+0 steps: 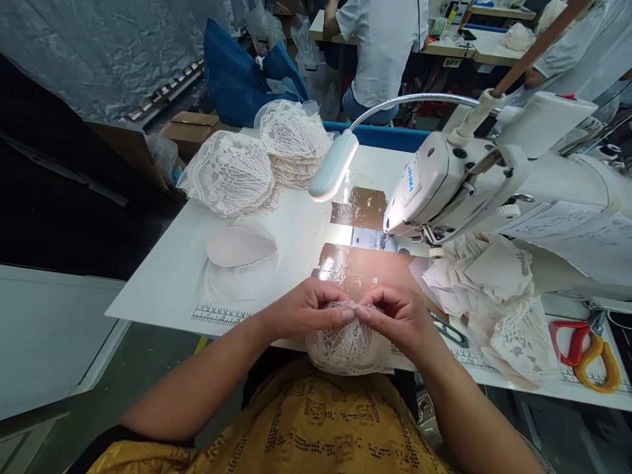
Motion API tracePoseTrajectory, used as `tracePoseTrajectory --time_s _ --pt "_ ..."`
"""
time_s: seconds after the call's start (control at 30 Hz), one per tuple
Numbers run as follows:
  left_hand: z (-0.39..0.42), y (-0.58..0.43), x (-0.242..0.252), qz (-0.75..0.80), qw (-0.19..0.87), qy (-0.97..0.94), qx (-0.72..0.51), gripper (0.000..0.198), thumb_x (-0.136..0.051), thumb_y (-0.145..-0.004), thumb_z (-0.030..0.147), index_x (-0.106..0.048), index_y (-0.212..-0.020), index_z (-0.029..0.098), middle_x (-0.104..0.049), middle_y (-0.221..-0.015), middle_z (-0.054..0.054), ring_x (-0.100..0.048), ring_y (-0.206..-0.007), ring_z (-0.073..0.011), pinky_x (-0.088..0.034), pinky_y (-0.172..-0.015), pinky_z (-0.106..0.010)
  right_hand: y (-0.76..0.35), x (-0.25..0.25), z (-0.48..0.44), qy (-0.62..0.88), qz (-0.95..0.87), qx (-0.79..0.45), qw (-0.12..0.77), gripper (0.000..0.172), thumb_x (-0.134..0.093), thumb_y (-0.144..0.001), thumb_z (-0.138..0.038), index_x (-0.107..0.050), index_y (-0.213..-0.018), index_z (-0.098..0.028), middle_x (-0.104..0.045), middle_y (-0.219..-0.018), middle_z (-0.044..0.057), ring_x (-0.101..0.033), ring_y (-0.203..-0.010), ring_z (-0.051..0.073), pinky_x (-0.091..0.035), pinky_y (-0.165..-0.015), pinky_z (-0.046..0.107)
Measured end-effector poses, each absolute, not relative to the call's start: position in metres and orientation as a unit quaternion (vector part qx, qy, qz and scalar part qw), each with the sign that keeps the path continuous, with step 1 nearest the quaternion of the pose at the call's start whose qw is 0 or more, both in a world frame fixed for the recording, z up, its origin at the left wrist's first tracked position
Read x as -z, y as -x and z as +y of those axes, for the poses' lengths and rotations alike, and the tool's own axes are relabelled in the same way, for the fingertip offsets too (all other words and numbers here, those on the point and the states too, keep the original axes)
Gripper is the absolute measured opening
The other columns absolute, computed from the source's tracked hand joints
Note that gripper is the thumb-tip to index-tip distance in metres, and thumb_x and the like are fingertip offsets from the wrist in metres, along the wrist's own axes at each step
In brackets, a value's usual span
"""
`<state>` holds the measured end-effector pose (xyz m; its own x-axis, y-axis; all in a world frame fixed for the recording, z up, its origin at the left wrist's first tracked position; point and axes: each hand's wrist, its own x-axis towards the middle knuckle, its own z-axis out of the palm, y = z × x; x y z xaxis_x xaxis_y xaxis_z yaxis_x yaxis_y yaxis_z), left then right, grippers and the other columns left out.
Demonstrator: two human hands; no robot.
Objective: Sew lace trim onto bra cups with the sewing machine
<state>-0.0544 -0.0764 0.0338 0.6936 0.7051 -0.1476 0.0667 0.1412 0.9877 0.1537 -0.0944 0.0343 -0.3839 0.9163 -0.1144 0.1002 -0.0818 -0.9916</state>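
Observation:
A piece of white lace fabric (345,349) hangs over the front edge of the table, gathered at its top. My left hand (323,306) pinches that top edge between thumb and forefinger. Close beside it, my right hand (397,313) pinches the same edge, the two thumb tips almost touching. Just beyond my hands lies a brown taped sheet (345,263), in front of the needle area of a white sewing machine (444,178). A small pair of thread snips (450,329) rests to the right of my right hand, partly hidden.
Stacked lace pieces (232,174) stand at the back left, with a smooth pale oval piece (241,247) nearer. A lamp (336,164) hangs over the table. At right are piled pale cut pieces (478,270) and red-and-orange-handled scissors (587,355). A person in white (382,52) sits beyond.

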Motion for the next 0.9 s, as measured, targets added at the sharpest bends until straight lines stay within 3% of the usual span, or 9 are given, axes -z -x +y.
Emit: tracePoseTrajectory --time_s 0.13,0.3,0.37,0.47,0.57,0.63,0.7,0.8,0.9 --pt "-0.083 0.037 -0.024 0.330 0.742 -0.502 -0.297 0.027 -0.066 -0.083 0.033 -0.060 -0.069 0.011 -0.048 -0.064 0.002 -0.043 -0.058 -0.0077 -0.036 -0.054 -0.020 -0.153 -0.030 -0.090 0.424 -0.526 -0.648 0.352 0.022 -0.072 -0.077 -0.038 -0.065 -0.073 -0.018 -0.059 -0.067 -0.002 -0.049 -0.062 0.010 -0.039 -0.058 0.023" --pt "-0.079 0.041 -0.031 0.425 0.751 -0.322 -0.389 0.025 -0.068 -0.077 0.036 -0.054 -0.074 0.014 -0.055 -0.063 0.001 -0.052 -0.054 -0.0120 -0.042 -0.052 -0.024 -0.165 -0.029 -0.080 0.454 -0.475 -0.670 0.346 0.026 -0.072 -0.074 -0.041 -0.068 -0.086 -0.018 -0.063 -0.074 0.000 -0.055 -0.067 0.012 -0.044 -0.064 0.026" --pt "-0.069 0.059 -0.045 0.501 0.645 -0.342 -0.465 0.022 -0.066 -0.076 0.034 -0.055 -0.075 0.016 -0.055 -0.063 0.002 -0.053 -0.055 -0.0128 -0.043 -0.054 -0.024 -0.178 -0.031 -0.078 0.492 -0.492 -0.630 0.344 0.028 -0.071 -0.075 -0.041 -0.069 -0.092 -0.020 -0.066 -0.081 0.002 -0.058 -0.071 0.014 -0.047 -0.067 0.028" --pt "-0.048 0.080 -0.064 0.600 0.339 -0.508 -0.517 0.021 -0.063 -0.079 0.031 -0.054 -0.067 0.016 -0.046 -0.056 0.005 -0.046 -0.052 -0.0106 -0.036 -0.052 -0.022 -0.196 -0.036 -0.074 0.550 -0.562 -0.516 0.338 0.020 -0.064 -0.079 -0.038 -0.070 -0.092 -0.023 -0.069 -0.091 0.003 -0.061 -0.081 0.016 -0.047 -0.073 0.031" --pt "-0.028 0.066 -0.059 0.560 0.039 -0.731 -0.387 0.032 -0.055 -0.086 0.026 -0.048 -0.056 0.016 -0.042 -0.054 0.003 -0.040 -0.053 -0.0108 -0.031 -0.053 -0.025 -0.207 -0.039 -0.068 0.574 -0.632 -0.415 0.314 0.018 -0.057 -0.083 -0.032 -0.071 -0.091 -0.024 -0.070 -0.098 0.004 -0.062 -0.089 0.018 -0.047 -0.078 0.032" --pt "-0.018 0.037 -0.041 0.492 -0.058 -0.838 -0.226 0.030 -0.046 -0.089 0.020 -0.052 -0.060 0.016 -0.049 -0.060 -0.002 -0.046 -0.059 -0.0146 -0.034 -0.055 -0.028 -0.209 -0.039 -0.061 0.582 -0.669 -0.369 0.280 0.021 -0.053 -0.085 -0.029 -0.071 -0.094 -0.025 -0.071 -0.100 0.003 -0.063 -0.091 0.019 -0.047 -0.078 0.032" --pt "-0.015 0.003 -0.021 0.445 -0.075 -0.888 -0.091 0.024 -0.045 -0.087 0.012 -0.056 -0.066 0.015 -0.055 -0.065 -0.006 -0.052 -0.064 -0.0186 -0.035 -0.055 -0.029 -0.208 -0.037 -0.053 0.589 -0.698 -0.325 0.244 0.025 -0.049 -0.086 -0.024 -0.071 -0.097 -0.025 -0.072 -0.099 0.002 -0.064 -0.090 0.019 -0.047 -0.078 0.032" --pt "-0.023 -0.033 -0.001 0.422 -0.067 -0.903 -0.041 0.023 -0.044 -0.078 -0.002 -0.060 -0.071 0.011 -0.057 -0.065 -0.009 -0.054 -0.065 -0.0215 -0.034 -0.052 -0.030 -0.205 -0.029 -0.044 0.602 -0.728 -0.263 0.197 0.033 -0.042 -0.085 -0.014 -0.071 -0.098 -0.023 -0.073 -0.098 0.003 -0.063 -0.090 0.020 -0.045 -0.077 0.032" --pt "-0.037 -0.044 -0.001 0.414 -0.065 -0.908 -0.010 0.023 -0.044 -0.076 -0.004 -0.062 -0.073 0.009 -0.057 -0.067 -0.011 -0.055 -0.067 -0.0236 -0.035 -0.052 -0.031 -0.199 -0.019 -0.042 0.598 -0.750 -0.228 0.169 0.035 -0.039 -0.085 -0.011 -0.069 -0.102 -0.021 -0.071 -0.101 0.006 -0.062 -0.090 0.020 -0.044 -0.072 0.030"
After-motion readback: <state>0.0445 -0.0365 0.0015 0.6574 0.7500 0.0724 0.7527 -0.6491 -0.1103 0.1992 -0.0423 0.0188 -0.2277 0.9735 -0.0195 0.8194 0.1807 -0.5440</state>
